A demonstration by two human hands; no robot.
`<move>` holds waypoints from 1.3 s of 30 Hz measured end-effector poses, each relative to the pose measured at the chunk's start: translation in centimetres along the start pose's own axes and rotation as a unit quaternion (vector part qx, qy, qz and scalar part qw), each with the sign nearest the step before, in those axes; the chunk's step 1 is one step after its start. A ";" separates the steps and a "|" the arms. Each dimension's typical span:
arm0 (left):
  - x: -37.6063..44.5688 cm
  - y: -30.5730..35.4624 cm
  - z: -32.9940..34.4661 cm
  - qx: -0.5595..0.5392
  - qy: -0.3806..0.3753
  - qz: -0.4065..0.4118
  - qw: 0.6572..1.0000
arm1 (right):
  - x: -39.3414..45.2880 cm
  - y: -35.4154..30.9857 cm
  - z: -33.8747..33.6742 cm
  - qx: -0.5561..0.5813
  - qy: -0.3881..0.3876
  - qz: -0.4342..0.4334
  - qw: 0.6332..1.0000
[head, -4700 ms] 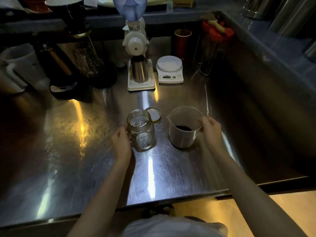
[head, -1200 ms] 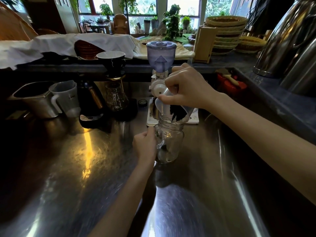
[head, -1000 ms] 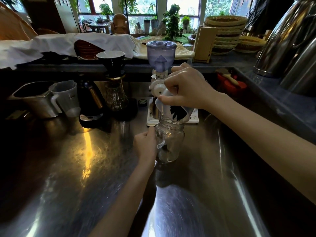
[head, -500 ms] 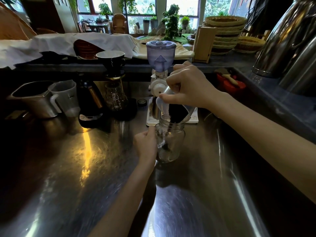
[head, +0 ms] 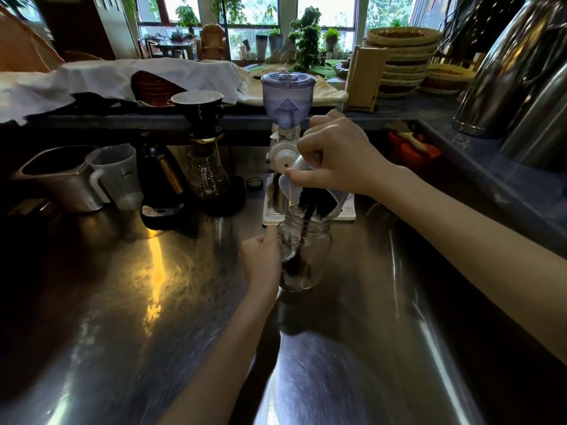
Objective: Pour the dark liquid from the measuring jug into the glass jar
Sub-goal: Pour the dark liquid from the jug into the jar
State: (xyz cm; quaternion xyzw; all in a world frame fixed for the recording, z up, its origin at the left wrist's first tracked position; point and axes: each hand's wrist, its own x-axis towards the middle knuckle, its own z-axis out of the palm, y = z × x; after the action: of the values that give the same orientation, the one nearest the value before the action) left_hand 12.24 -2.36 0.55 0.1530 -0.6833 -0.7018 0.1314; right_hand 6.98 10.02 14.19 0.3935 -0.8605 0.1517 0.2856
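A clear glass jar stands upright on the steel counter, and my left hand grips its left side. My right hand holds the translucent measuring jug tipped steeply over the jar's mouth. A thin stream of the dark contents runs from the jug's lip down into the jar. A dark pile has gathered at the jar's bottom.
Behind the jar stand a coffee grinder with a blue hopper and a white scale. To the left are a glass carafe with a dripper, a black kettle, a plastic jug and a metal pitcher. Steel urns fill the right.
The jug has tipped further, and a dark stream now falls into the jar, where more dark material has collected. Both hands stay in the same places.
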 end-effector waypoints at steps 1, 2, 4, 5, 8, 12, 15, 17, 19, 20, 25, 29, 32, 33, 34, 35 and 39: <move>0.0 0.0 0.0 -0.001 -0.001 0.000 1.000 | 0.0 -0.1 0.0 -0.002 0.002 -0.002 1.000; 0.0 0.1 0.0 -0.001 -0.002 0.001 1.000 | 0.0 -0.1 0.0 -0.001 0.003 -0.002 1.000; -0.1 0.1 -0.1 0.002 -0.004 0.004 1.000 | 0.1 -0.1 0.1 0.006 0.001 0.002 1.000; -0.1 0.1 -0.1 0.001 -0.005 0.004 1.000 | 0.1 -0.1 0.1 0.007 0.001 0.002 1.000; 0.0 0.2 -0.1 -0.004 -0.003 -0.003 1.000 | 0.1 -0.1 0.1 0.004 -0.001 -0.001 1.000; 0.1 0.2 -0.1 -0.008 -0.001 -0.005 1.000 | 0.1 0.0 0.1 0.007 -0.005 -0.005 1.000; 0.1 0.2 0.0 -0.010 -0.001 -0.005 1.000 | 0.2 0.0 0.2 0.019 -0.004 -0.004 1.000; 0.1 0.2 0.0 -0.013 -0.002 -0.008 1.000 | 0.2 0.0 0.2 0.016 -0.003 -0.006 1.000; 0.2 0.2 0.0 -0.012 -0.001 -0.007 1.000 | 0.2 0.1 0.2 0.019 -0.002 0.000 1.000; 0.2 0.2 0.0 -0.012 0.000 -0.007 1.000 | 0.2 0.2 0.2 0.024 -0.002 0.005 1.000; 0.1 0.1 0.0 -0.013 -0.005 -0.007 1.000 | 0.1 0.3 0.1 0.023 0.000 0.001 1.000; 0.1 0.2 0.0 -0.008 -0.005 -0.011 1.000 | -0.2 0.2 0.1 0.011 -0.007 -0.003 1.000; 0.0 0.3 0.0 -0.001 -0.011 -0.009 1.000 | -0.2 0.2 0.0 0.013 -0.010 -0.002 1.000; 0.0 0.2 0.0 0.000 -0.011 -0.008 1.000 | -0.2 0.1 0.0 0.012 -0.011 -0.003 1.000; 0.0 0.2 0.0 0.000 -0.010 -0.008 1.000 | -0.2 0.1 0.0 0.009 -0.012 -0.005 1.000; 0.0 0.2 0.0 0.001 -0.009 -0.008 1.000 | -0.2 0.1 0.0 0.006 -0.013 -0.006 1.000; 0.1 0.1 0.0 -0.004 -0.015 -0.012 1.000 | -0.2 -0.1 0.0 -0.004 -0.012 -0.017 1.000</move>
State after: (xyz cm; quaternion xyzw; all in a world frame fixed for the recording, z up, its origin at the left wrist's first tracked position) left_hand 12.12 -2.41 0.59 0.1498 -0.6802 -0.7085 0.1136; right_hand 7.12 10.05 14.07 0.4091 -0.8577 0.1380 0.2793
